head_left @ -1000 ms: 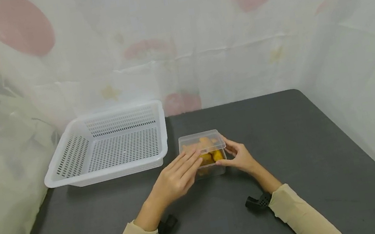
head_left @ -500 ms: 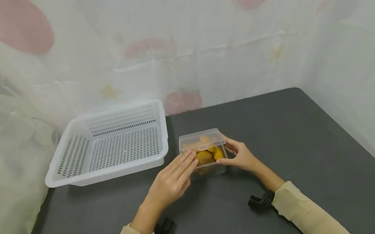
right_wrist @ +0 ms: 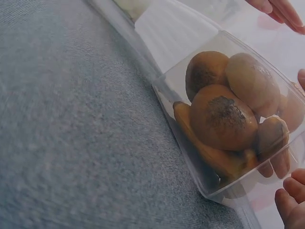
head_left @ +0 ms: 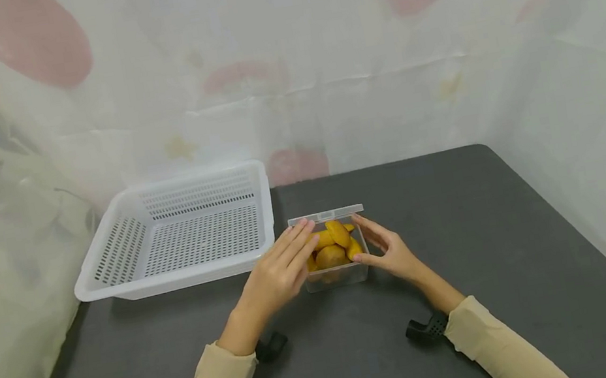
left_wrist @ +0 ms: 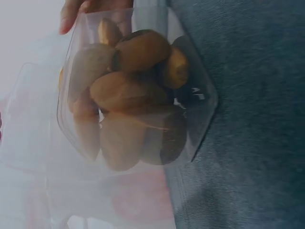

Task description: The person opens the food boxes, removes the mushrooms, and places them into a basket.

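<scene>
A clear plastic box (head_left: 337, 278) stands on the table in the head view, filled with several yellow-brown pieces (head_left: 330, 257), some shaped like mushrooms. Its clear lid (head_left: 336, 213) is raised at the back and appears almost edge-on. My left hand (head_left: 276, 276) reaches over the box's left side with fingers nearly straight, the tips near the lid. On the right side, my right hand (head_left: 392, 254) holds the box, thumb at the front corner and fingers toward the back. Through the box wall, the left wrist view shows rounded brown pieces (left_wrist: 125, 93); the right wrist view shows dark patches on some pieces (right_wrist: 224, 117).
A white perforated basket (head_left: 174, 279) stands at the back left of the dark table (head_left: 497, 251), close to the box. Pale patterned sheets (head_left: 374, 111) hang behind the table and along both sides.
The lid has swung up and back from over the box, uncovering more of the pieces inside. My left fingers have risen with it; the right hand has stayed at the box's right side.
</scene>
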Available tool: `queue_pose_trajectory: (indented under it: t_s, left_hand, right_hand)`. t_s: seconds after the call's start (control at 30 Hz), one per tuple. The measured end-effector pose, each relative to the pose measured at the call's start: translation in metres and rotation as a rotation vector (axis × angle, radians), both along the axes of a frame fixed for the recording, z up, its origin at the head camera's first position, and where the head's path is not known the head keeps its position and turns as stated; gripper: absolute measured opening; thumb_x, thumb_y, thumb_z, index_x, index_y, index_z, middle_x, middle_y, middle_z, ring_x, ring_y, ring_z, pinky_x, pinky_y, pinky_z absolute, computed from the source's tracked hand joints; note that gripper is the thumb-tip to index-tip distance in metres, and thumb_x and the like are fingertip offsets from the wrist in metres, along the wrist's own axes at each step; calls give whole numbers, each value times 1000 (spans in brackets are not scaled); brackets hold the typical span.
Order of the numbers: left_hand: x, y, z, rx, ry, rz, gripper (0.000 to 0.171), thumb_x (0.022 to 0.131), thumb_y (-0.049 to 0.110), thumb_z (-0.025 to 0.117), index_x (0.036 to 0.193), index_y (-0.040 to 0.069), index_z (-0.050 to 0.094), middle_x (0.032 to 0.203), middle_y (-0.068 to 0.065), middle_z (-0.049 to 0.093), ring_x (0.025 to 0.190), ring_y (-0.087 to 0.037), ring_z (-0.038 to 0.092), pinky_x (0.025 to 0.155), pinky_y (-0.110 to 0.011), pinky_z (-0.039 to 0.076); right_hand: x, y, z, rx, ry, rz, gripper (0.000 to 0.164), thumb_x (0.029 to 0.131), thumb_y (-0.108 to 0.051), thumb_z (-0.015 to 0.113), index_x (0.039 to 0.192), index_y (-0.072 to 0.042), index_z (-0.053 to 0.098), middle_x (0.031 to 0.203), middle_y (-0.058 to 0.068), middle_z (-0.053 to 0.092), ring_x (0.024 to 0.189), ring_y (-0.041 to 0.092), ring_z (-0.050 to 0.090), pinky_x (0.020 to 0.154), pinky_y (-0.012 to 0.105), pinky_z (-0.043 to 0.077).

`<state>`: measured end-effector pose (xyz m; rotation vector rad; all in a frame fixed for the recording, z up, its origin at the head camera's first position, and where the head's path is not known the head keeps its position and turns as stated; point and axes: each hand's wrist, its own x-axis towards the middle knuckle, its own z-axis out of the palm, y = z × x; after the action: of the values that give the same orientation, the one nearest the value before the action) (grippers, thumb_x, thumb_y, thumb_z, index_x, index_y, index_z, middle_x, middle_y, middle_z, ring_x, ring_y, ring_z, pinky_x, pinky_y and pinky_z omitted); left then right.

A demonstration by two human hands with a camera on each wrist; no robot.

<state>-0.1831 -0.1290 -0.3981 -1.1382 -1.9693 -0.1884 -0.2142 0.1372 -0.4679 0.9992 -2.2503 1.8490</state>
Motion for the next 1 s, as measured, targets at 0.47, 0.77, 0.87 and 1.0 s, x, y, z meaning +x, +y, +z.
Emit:
queue_pose_trajectory:
  t_s: [0.47, 0.77, 0.87, 1.0]
  left_hand:
    - [-25, 7, 8, 58, -11, 31, 39, 86, 2, 61, 125, -4, 61, 133, -20, 61, 125, -34, 58, 107, -42, 48]
    - [-36, 6, 14, 56, -55, 92, 46, 86, 6, 63, 131, -3, 56, 138, -20, 57, 128, -33, 55, 108, -46, 46]
    - [-39, 6, 16, 56, -123, 98, 48, 88, 9, 59, 135, -2, 53, 141, -19, 54, 132, -33, 52, 111, -49, 43]
    - [-43, 6, 20, 41, -198, 125, 52, 90, 14, 57, 140, 0, 48, 146, -17, 50, 137, -32, 47, 113, -51, 40]
  right_hand:
    - [-2, 0, 0, -77, -63, 28, 76, 83, -4, 72, 146, 9, 31, 152, 34, 27, 136, -12, 36, 111, 18, 36]
    - [-2, 0, 0, -52, -90, 13, 77, 84, -6, 73, 147, 6, 31, 154, 30, 27, 134, -14, 35, 110, 14, 36]
    - [-2, 0, 0, -59, -99, 12, 77, 83, -6, 73, 147, 6, 31, 154, 29, 27, 134, -14, 36, 110, 15, 37]
    - [-2, 0, -1, -68, -102, 16, 77, 83, -5, 73, 147, 6, 31, 154, 29, 26, 134, -13, 36, 110, 18, 37]
